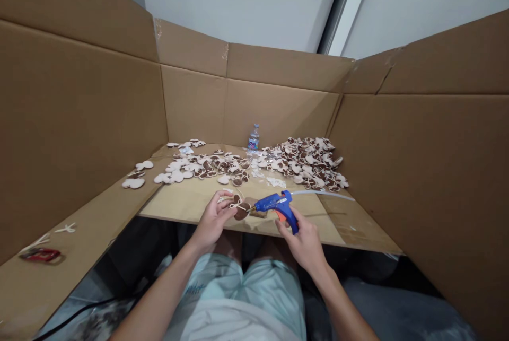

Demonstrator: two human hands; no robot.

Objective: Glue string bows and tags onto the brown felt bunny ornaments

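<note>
Head view, we see a brown, rounded, matte piece (242,212) with pale cord bow (237,204) above the cardboard tabletop (170,204), our left hand's (212,220) fingers clamped on it, our right hand's (305,240) fingers wrapped round a blue plastic glue gun (284,204), tip at piece's edge.

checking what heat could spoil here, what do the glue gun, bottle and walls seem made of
Glue gun: smooth, slightly shiny blue plastic, by its moulded-looking body; nozzle probably metal, from its brassy colour.
Bottle: likely clear plastic, as it looks see-through and glints.
Walls: matte brown cardboard, by the fold creases.
</note>
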